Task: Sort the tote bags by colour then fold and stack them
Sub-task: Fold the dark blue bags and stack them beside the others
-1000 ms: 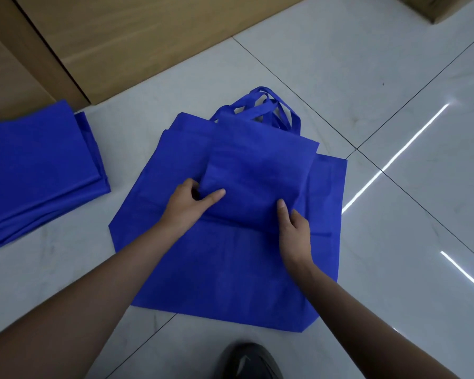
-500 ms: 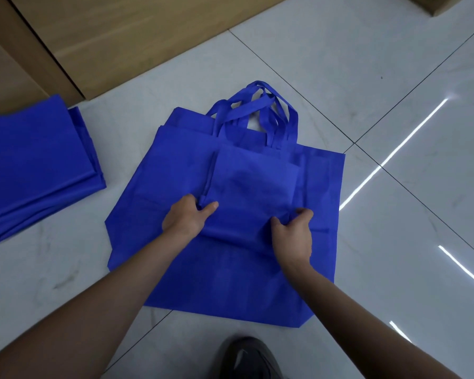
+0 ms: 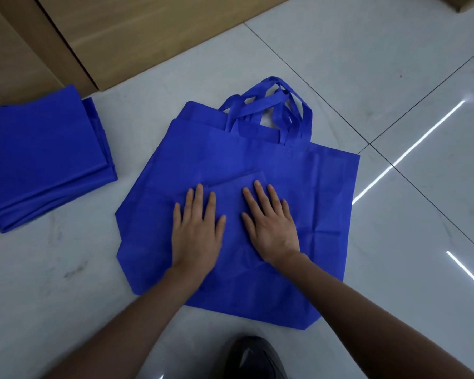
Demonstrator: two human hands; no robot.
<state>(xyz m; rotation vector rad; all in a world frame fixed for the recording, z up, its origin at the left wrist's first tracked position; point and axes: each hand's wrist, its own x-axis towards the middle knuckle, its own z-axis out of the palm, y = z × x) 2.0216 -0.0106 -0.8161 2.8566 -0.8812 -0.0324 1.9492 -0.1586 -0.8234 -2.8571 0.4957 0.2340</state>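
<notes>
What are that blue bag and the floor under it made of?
The blue tote bag looks like thin non-woven synthetic fabric, perhaps polypropylene: it is matte and holds sharp creases rather than draping softly. It could be another light cloth. The floor looks like polished stone or ceramic tile: pale and marbled, with dark joint lines and mirror-like streaks of reflected light.

Soft, even light is coming from above, and the floor (image 3: 340, 64) is looking pale and a little cool. Thin white streaks (image 3: 408, 151) of glare are lying on its glossy surface at 3 and 4 o'clock. The bags (image 3: 257, 160) are glowing in saturated blue, their folds hardly showing. The forearms (image 3: 121, 337) near 6 o'clock are looking dark and stretched by the wide lens. The shoe (image 3: 255, 356) is appearing slightly blurred.
</notes>
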